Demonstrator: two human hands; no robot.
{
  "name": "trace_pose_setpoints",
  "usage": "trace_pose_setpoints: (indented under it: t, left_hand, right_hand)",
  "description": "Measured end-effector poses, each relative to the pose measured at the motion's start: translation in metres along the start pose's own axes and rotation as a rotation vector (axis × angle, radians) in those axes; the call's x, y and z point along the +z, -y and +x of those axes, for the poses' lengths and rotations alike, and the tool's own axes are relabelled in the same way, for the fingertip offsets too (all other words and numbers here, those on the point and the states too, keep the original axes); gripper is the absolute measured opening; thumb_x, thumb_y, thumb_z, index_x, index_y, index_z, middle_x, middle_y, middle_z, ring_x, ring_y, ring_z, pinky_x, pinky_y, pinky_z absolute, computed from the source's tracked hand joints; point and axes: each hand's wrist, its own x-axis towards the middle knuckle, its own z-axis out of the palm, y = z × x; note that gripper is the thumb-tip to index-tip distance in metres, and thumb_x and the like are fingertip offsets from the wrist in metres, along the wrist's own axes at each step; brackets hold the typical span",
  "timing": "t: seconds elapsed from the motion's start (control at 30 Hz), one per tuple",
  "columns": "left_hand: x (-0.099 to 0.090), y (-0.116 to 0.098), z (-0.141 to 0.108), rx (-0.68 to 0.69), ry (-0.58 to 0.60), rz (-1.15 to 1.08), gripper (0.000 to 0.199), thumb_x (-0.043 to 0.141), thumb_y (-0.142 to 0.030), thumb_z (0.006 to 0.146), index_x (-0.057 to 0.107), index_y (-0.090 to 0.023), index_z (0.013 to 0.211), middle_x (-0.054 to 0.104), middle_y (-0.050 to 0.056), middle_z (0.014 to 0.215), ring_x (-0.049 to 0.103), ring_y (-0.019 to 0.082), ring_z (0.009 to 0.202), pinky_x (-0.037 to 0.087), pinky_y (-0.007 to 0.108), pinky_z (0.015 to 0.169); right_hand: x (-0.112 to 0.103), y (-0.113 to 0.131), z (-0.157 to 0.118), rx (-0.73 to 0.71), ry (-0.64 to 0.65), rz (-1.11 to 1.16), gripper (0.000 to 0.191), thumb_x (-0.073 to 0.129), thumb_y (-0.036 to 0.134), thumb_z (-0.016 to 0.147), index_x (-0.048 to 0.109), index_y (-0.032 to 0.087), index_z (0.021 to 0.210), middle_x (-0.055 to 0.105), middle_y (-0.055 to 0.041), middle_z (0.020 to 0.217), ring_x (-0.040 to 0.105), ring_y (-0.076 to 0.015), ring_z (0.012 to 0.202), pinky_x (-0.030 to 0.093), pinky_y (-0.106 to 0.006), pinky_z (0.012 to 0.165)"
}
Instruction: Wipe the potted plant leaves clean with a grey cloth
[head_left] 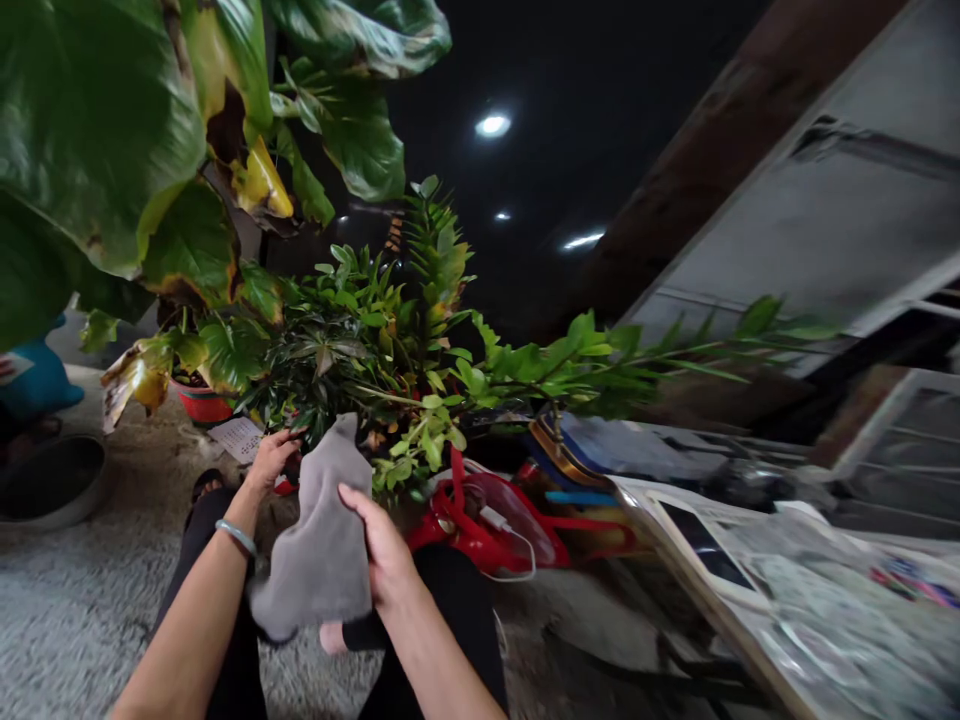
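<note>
A soft grey cloth (322, 550) hangs in front of my knees, its top corner against the plant leaves. My right hand (382, 545) is closed on the cloth's right side, with the thumb lying across its face. Just left of the cloth, my left hand (271, 463) reaches to the dark leaves of a bushy potted plant (319, 360). Its fingers look stretched and slightly apart; the tips are small and partly lost among the leaves, so contact is unclear. A pale green bangle (237, 537) circles my left wrist.
Large yellowing leaves (97, 130) overhang the upper left. A red pot (202, 402) and a metal basin (56, 485) stand on the floor. To my right are a red bag (469, 515) with a white cable and a table bearing a white tablet-like device (709, 545).
</note>
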Motion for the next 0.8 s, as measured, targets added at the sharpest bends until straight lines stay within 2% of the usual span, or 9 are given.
trace_pose_setpoints:
  t: [0.07,0.13,0.23,0.3,0.43,0.53,0.6,0.7,0.8]
  left_hand:
    - [-0.001,-0.001,0.0,0.004,0.0,-0.012,0.051,0.073,-0.03,0.067,0.073,-0.01,0.114,0.059,-0.004,0.054,0.049,0.011,0.047,0.037,0.021,0.047]
    - [-0.002,-0.001,0.0,-0.002,-0.013,-0.017,0.054,0.074,-0.029,0.067,0.073,-0.009,0.116,0.061,-0.003,0.055,0.052,0.011,0.049,0.04,0.021,0.049]
    - [-0.002,0.0,0.0,-0.012,-0.025,-0.009,0.054,0.074,-0.027,0.067,0.072,-0.008,0.118,0.063,-0.001,0.057,0.056,0.013,0.053,0.044,0.022,0.052]
    - [-0.001,0.001,0.0,-0.015,-0.034,-0.018,0.053,0.075,-0.026,0.066,0.073,-0.008,0.117,0.063,-0.001,0.057,0.056,0.013,0.053,0.045,0.022,0.052]
    - [0.001,0.001,0.0,-0.026,-0.04,-0.061,0.05,0.076,-0.028,0.064,0.074,-0.01,0.11,0.059,-0.004,0.052,0.05,0.011,0.045,0.04,0.022,0.047]
    - [-0.001,-0.001,-0.002,0.011,-0.019,-0.057,0.036,0.075,-0.03,0.063,0.076,-0.011,0.093,0.058,-0.004,0.052,0.049,0.011,0.046,0.037,0.022,0.047]
    - [-0.003,-0.001,-0.001,0.034,-0.011,-0.043,0.029,0.076,-0.03,0.062,0.076,-0.012,0.084,0.062,-0.002,0.055,0.052,0.011,0.05,0.038,0.022,0.049]
    - [-0.004,0.001,0.002,0.008,-0.024,-0.018,0.035,0.076,-0.03,0.062,0.077,-0.011,0.092,0.063,-0.001,0.057,0.053,0.013,0.051,0.04,0.022,0.051]
    - [-0.003,0.004,0.005,-0.019,-0.044,-0.003,0.044,0.075,-0.029,0.063,0.077,-0.011,0.103,0.063,0.0,0.056,0.055,0.014,0.053,0.042,0.023,0.052]
  right_hand:
    - [0.004,0.007,-0.015,-0.024,-0.067,-0.025,0.026,0.087,0.036,0.059,0.072,0.022,0.075,0.073,0.0006,0.06,0.069,-0.022,0.057,0.058,-0.033,0.057]
    - [0.014,0.033,-0.013,-0.189,-0.139,-0.021,0.031,0.087,0.037,0.057,0.073,0.02,0.08,0.074,0.0007,0.065,0.069,-0.0205,0.058,0.058,-0.031,0.06]
    - [0.029,0.078,0.018,-0.497,-0.188,0.034,0.034,0.084,0.034,0.055,0.073,0.018,0.082,0.077,-0.0008,0.073,0.072,-0.0216,0.067,0.059,-0.031,0.068]
    - [0.035,0.091,0.042,-0.501,-0.155,0.034,0.029,0.082,0.035,0.056,0.072,0.018,0.078,0.076,-0.0012,0.067,0.072,-0.0231,0.069,0.059,-0.033,0.069]
    - [0.028,0.056,0.048,-0.225,-0.028,-0.112,0.026,0.081,0.041,0.06,0.071,0.019,0.071,0.07,-0.0022,0.055,0.07,-0.0241,0.059,0.058,-0.034,0.061]
    - [0.011,0.013,0.018,-0.125,0.036,-0.248,0.03,0.082,0.043,0.063,0.075,0.018,0.078,0.073,-0.0036,0.061,0.068,-0.0221,0.056,0.055,-0.031,0.057]
    - [0.003,0.003,-0.002,-0.107,0.055,-0.308,0.034,0.085,0.042,0.062,0.076,0.017,0.082,0.076,-0.0045,0.066,0.069,-0.0222,0.058,0.055,-0.031,0.058]
    - [0.005,0.027,-0.01,-0.27,-0.019,-0.3,0.042,0.088,0.042,0.058,0.076,0.016,0.088,0.079,-0.0065,0.077,0.072,-0.0236,0.066,0.056,-0.032,0.064]
    - [0.02,0.07,0.011,-0.513,-0.126,-0.134,0.04,0.086,0.04,0.056,0.075,0.016,0.087,0.079,-0.0057,0.08,0.073,-0.0248,0.072,0.058,-0.034,0.071]
